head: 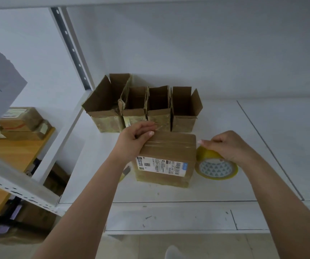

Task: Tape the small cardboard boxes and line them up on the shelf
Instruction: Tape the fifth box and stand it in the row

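A closed cardboard box point(166, 161) with a white shipping label stands on the white shelf point(225, 187), tape strips across its top. My left hand point(135, 139) rests on the box's top left edge with its fingers curled, pinching the tape there. My right hand point(227, 146) grips a roll of yellowish clear tape point(215, 165) just right of the box, at its top right corner. Behind the box several open cardboard boxes point(143, 105) stand in a row against the back wall.
A shelf upright point(72, 49) rises at the left. Beyond it, taped parcels point(23, 124) lie on a wooden table point(15, 152). A small dark and yellow tool point(125, 172) shows partly behind my left forearm. The shelf's right half lies bare.
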### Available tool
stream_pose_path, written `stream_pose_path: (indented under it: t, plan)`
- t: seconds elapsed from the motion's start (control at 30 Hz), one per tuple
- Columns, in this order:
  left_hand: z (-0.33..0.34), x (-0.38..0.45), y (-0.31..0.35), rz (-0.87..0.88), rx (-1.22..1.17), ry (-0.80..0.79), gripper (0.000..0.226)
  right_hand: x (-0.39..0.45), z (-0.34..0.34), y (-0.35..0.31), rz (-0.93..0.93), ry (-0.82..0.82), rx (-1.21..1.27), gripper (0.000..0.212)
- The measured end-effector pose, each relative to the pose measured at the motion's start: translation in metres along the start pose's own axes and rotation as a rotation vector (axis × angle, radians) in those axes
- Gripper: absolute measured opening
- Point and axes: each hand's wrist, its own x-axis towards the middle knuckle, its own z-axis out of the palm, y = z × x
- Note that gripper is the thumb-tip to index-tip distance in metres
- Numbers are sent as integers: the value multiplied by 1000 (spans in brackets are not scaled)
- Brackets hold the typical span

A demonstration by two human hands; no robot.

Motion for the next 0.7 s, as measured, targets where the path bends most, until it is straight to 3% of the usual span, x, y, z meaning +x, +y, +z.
stream_pose_path:
  t: [0.13,0.3,0.43,0.5,0.63,0.7]
  plan:
    - [2,0,0,-13,-19,8,28,1,11,7,-1,-1,23,57]
    - [3,-5,2,4,-42,39,40,-2,15,8,-53,77,-131,59]
    - [-3,-15,-21,-271,-255,364,33,-9,12,5,-73,98,-128,55]
    - [-9,-27,-43,-397,14,414,32,-10,11,5,-92,99,-130,57]
    - [-6,-55,-81,-606,915,17,39,-8,11,5,-103,92,-125,60]
    - [1,-60,-83,-572,1078,-13,33,-5,11,6,-103,91,-121,62]
